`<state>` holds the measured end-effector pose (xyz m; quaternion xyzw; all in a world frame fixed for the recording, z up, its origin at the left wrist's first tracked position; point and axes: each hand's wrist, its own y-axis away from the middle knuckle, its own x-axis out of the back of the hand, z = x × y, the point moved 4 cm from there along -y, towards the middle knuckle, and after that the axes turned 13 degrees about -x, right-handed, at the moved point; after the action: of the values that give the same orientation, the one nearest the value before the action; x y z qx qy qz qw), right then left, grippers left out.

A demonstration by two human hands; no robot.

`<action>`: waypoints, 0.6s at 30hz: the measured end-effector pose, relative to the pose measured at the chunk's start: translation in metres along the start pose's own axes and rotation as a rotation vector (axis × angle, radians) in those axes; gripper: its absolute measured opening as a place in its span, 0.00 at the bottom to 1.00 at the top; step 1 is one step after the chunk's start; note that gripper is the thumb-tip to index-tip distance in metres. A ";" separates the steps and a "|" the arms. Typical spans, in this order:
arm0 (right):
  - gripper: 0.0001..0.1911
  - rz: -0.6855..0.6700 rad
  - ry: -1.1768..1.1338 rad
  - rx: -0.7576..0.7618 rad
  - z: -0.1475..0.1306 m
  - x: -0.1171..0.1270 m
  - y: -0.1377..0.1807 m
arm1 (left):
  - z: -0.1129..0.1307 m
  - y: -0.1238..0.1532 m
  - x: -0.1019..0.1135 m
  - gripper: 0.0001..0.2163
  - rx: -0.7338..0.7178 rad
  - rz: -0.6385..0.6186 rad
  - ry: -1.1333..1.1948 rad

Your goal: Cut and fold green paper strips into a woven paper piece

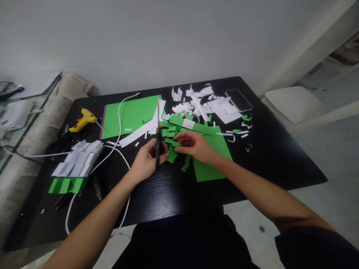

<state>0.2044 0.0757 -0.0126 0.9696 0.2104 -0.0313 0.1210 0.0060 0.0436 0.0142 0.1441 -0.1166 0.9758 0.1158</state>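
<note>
My left hand (146, 158) is closed around the black handles of a pair of scissors (158, 140), whose blades point up and away from me. To its right, my right hand (195, 145) pinches at a small green paper piece (176, 144) among a cluster of cut green paper pieces (171, 156); its fingertips partly hide what they grip. Beyond the hands lies a long green strip (203, 129) with a white patch on it. Under my right wrist is a green sheet (210, 170).
A yellow glue gun (84, 120), a white cable (119, 129) and a layered white-and-green paper piece (77, 160) occupy the left of the black table (266, 157). White scraps (199, 102) and a phone (238, 100) lie at the back right, a green sheet stack (129, 116) at the back left.
</note>
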 end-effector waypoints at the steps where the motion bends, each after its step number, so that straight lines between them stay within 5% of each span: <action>1: 0.20 0.001 -0.007 -0.001 0.000 0.001 0.000 | 0.000 0.000 0.000 0.11 -0.003 -0.001 0.000; 18: 0.24 -0.009 -0.040 -0.038 -0.001 0.001 0.001 | -0.001 0.000 0.002 0.12 -0.031 0.106 0.044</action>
<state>0.2053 0.0754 -0.0116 0.9653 0.2129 -0.0470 0.1436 0.0040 0.0446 0.0140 0.1145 -0.1366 0.9816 0.0686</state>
